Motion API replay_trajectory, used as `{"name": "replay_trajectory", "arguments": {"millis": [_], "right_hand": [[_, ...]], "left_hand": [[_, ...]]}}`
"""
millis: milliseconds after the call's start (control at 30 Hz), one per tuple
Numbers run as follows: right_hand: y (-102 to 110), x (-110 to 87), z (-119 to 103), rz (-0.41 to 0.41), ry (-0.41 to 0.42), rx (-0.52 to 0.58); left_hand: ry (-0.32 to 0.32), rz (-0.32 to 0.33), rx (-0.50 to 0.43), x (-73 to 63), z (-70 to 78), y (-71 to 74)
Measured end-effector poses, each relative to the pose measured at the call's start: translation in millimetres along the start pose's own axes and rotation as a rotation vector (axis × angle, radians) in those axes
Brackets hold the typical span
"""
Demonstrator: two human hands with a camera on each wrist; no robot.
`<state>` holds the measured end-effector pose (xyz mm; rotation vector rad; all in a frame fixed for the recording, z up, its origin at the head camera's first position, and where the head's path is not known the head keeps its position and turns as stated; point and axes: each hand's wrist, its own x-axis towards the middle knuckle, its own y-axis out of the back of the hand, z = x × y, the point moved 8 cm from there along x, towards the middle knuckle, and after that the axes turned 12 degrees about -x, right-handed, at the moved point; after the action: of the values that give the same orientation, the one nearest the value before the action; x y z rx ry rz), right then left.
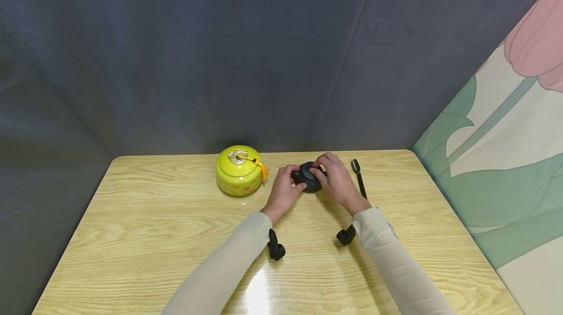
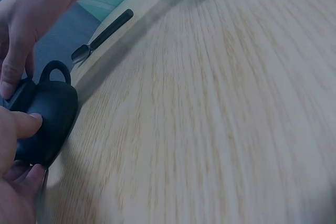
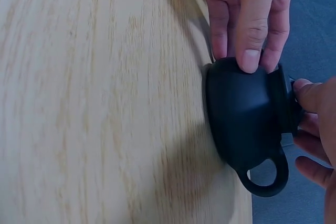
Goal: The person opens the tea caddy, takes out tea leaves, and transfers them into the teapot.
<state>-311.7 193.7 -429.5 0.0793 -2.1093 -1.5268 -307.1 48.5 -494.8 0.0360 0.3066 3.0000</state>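
Observation:
A small black teapot [image 1: 313, 187] stands on the table with its loop handle [image 3: 283, 174] on the right side. My left hand [image 1: 283, 189] holds the pot's body from the left, thumb on the near side and fingers round the far side. From the right, my right hand [image 1: 339, 182] pinches the top of the lid [image 3: 287, 100] between thumb and fingers. The lid's rim is at the pot's mouth, its knob largely hidden by the fingers. In the left wrist view, both hands are close together around the teapot [image 2: 58, 111].
A glossy yellow-green lidded jar [image 1: 239, 184] with an orange tassel [image 1: 264, 172] stands left of the teapot. A black scoop [image 1: 359, 176] lies right of my right hand. Behind the wooden table [image 1: 176, 236] hangs a dark curtain [image 1: 220, 60]; a flower-patterned panel [image 1: 506, 183] borders the right.

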Motion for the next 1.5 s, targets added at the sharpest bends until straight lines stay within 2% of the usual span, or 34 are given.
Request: {"name": "replay_trajectory", "arguments": {"millis": [233, 533, 800, 1100, 1500], "right_hand": [[9.5, -4.5, -2.8, 0.043, 0.032, -0.002], [16.0, -19.3, -5.3, 0.024, 0.049, -0.01], [22.3, -33.9, -9.1, -0.002, 0.048, -0.028], [14.7, -49.7, -15.5, -0.051, 0.059, -0.055], [-5.6, -72.3, -22.1, -0.099, 0.064, -0.072]], "left_hand": [[-0.002, -0.021, -0.002, 0.2, -0.8, 1.0], [-0.032, -0.031, 0.005, 1.3, -1.6, 2.6], [-0.031, -0.036, 0.003, 0.1, -1.1, 2.6], [-0.037, -0.036, -0.005, -0.3, -0.4, 2.5], [-0.013, -0.034, -0.005, -2.3, -0.8, 3.5]]}}
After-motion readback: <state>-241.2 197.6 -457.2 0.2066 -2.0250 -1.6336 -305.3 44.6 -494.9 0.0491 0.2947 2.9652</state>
